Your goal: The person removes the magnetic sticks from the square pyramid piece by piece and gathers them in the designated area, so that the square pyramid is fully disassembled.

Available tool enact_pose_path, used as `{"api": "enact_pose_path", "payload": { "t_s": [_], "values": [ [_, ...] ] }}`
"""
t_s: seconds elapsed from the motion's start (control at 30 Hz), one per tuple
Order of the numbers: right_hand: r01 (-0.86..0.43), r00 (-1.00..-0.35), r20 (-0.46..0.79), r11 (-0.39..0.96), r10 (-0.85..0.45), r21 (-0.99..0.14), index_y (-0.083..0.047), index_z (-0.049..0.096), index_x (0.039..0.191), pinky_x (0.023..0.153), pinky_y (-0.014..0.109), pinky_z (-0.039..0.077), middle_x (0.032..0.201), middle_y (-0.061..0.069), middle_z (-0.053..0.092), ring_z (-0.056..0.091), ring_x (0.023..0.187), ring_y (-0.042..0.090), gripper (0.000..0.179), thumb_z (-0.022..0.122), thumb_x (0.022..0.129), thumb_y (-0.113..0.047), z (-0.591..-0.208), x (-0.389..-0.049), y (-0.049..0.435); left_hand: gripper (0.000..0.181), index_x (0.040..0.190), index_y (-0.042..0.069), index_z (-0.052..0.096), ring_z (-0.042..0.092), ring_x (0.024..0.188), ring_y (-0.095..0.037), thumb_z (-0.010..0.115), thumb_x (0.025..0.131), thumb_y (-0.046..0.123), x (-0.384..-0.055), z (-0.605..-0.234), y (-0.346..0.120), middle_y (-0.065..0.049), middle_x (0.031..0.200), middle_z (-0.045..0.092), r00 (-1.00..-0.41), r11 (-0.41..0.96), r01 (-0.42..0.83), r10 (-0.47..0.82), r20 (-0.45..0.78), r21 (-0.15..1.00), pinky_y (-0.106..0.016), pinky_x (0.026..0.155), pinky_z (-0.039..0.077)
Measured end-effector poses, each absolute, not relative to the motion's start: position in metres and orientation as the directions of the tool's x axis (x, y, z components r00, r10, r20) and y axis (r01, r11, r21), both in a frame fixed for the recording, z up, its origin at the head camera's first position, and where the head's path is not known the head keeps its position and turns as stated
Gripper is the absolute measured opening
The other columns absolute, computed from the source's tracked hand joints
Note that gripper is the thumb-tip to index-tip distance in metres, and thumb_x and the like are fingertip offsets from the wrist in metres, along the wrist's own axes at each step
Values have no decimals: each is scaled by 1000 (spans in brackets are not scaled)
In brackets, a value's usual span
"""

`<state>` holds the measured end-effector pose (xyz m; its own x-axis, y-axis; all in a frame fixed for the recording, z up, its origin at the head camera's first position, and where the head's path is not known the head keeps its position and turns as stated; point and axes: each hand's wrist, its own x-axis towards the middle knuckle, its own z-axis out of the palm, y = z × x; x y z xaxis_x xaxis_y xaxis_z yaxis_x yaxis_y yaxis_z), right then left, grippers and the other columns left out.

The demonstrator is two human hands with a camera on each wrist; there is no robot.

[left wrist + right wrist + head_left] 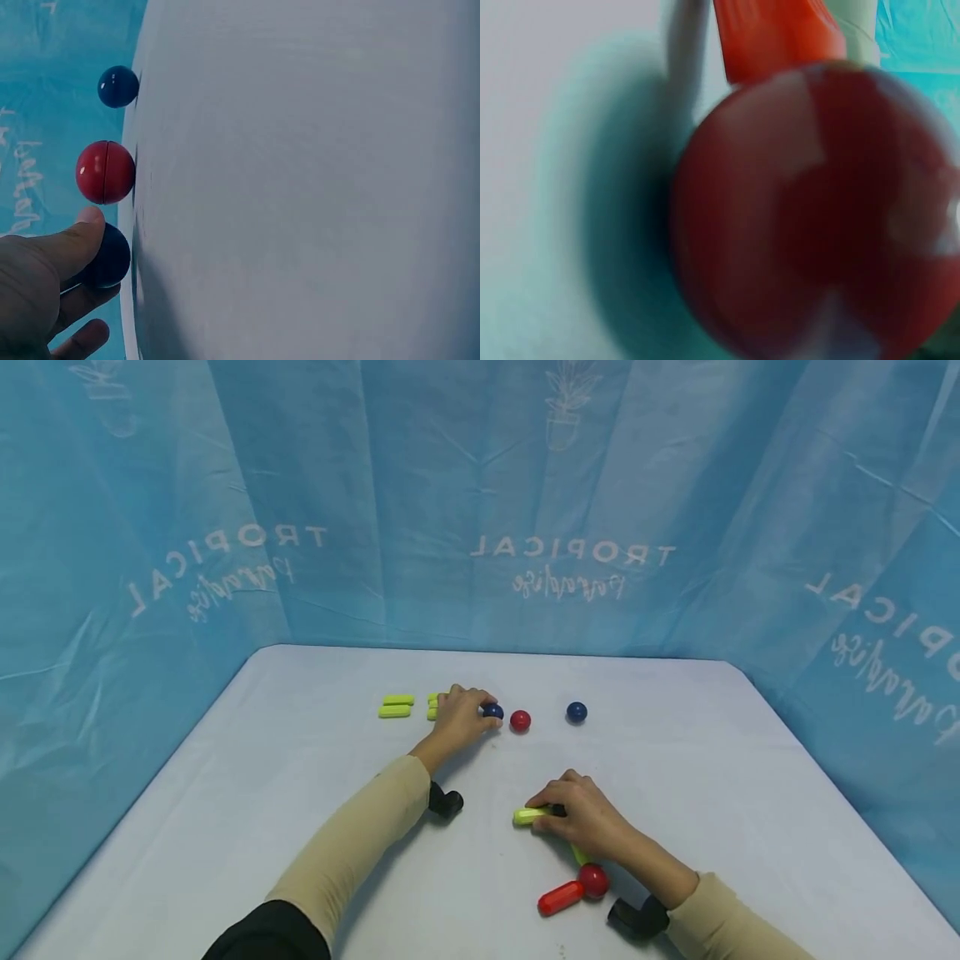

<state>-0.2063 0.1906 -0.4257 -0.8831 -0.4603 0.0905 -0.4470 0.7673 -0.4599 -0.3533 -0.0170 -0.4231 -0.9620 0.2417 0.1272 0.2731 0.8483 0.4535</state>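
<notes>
Left grip (459, 720) at the far part of the white table (225, 818), narrowed on a dark blue ball (492, 712), thumb on one side, fingers on the other. My reading: a smooth ball would roll under a one-sided touch, so I pinch it from both. The far red ball (520, 721) sits just beside; a second blue ball (576, 712) lies farther right, well apart.

Right grip (585, 817) nearer me, closed with thumb and fingers about a yellow-green bar (527, 817), one end sticking out. Probably held that way to leave that end free. Below my hand, the near red ball (594, 882) touches a red bar (558, 899); perhaps they are joined, though contact is all I can confirm.

Left of my left hand, a pair of yellow-green bars (394, 711) lies side by side, seemingly sorted; more bars (432, 714) are partly behind that hand, count uncertain. Something dark (558, 810) shows between my right fingers, too covered to name. Another yellow-green piece (580, 855) is mostly hidden under that hand. The right wrist view is nearly filled by the near red ball, cutting off both that grip and the red bar's far end.
</notes>
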Motion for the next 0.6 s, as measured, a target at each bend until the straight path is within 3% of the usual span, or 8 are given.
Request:
{"api": "enact_pose_path", "payload": {
  "t_s": [0.37,0.6],
  "values": [
    [-430,-897,100,795,-432,-428,-24,71,109,76,26,39,100,-12,69,45,89,6,34,77,76,-30,-418,-205,196,39,117,19,65,45,106,-20,71,83,37,-358,-421,-8,0,118,65,-958,859,286,271,97,424,-42,97,28],
    [-343,-932,58,823,-357,-453,-23,71,110,76,27,42,102,-11,69,48,92,9,36,78,76,-31,-416,-205,210,41,118,19,65,45,106,-20,71,82,37,-359,-423,-9,0,119,65,-958,864,285,273,90,415,-42,97,28]
  ]
}}
